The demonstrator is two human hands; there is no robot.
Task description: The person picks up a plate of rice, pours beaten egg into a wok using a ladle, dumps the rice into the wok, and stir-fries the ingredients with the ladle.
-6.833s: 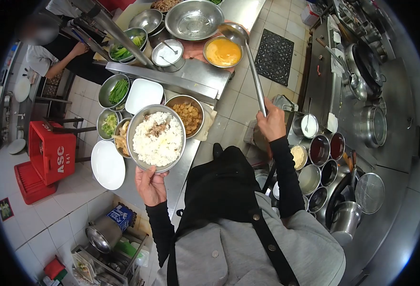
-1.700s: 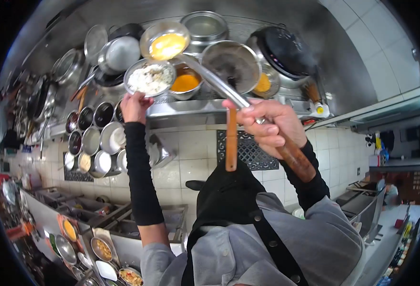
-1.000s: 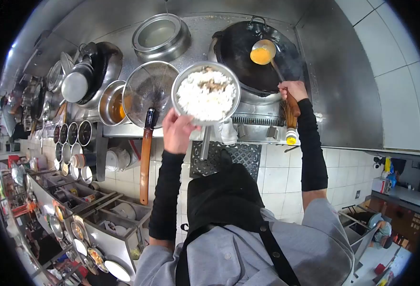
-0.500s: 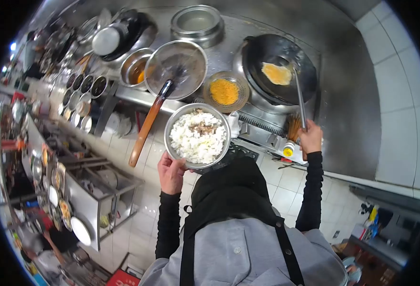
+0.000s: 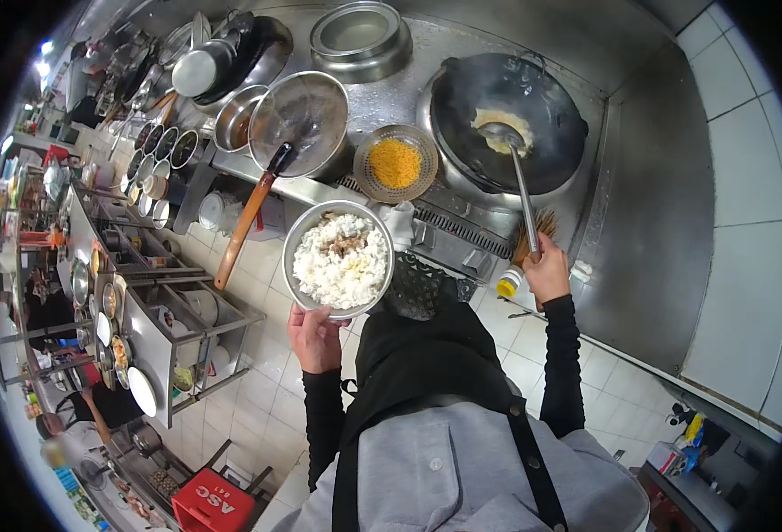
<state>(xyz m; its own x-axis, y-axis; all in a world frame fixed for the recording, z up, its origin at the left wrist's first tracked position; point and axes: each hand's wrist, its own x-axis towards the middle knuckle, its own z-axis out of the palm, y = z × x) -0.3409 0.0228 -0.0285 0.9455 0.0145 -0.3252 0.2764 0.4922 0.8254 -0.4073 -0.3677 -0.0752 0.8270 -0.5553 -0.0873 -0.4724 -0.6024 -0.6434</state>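
My left hand (image 5: 317, 339) grips the near rim of a steel bowl (image 5: 290, 280), its thumb over the edge. White rice (image 5: 342, 270) fills the bowl, with a brown topping in the upper middle. Around the handle of a long metal ladle (image 5: 527, 202) my right hand (image 5: 547, 273) is closed. The ladle's head is in the black wok (image 5: 555, 164), on top of a spread of pale yellow egg (image 5: 488, 118). Light steam hangs over the wok. Between bowl and wok sits a perforated strainer (image 5: 366, 183) holding orange-yellow shreds (image 5: 396, 162).
Left of the strainer, a large mesh skimmer (image 5: 324, 97) with a wooden handle (image 5: 247, 232) rests on a pot, handle jutting past the counter. A yellow-capped bottle (image 5: 509, 284) and a bamboo brush (image 5: 533, 232) stand near my right hand. Behind is a steel pot (image 5: 361, 66); shelves (image 5: 147, 337) stand left.
The ladle head has swung left onto the egg, which now looks paler and more spread. My right hand has shifted left and lower. The rice bowl sits slightly further left in view.
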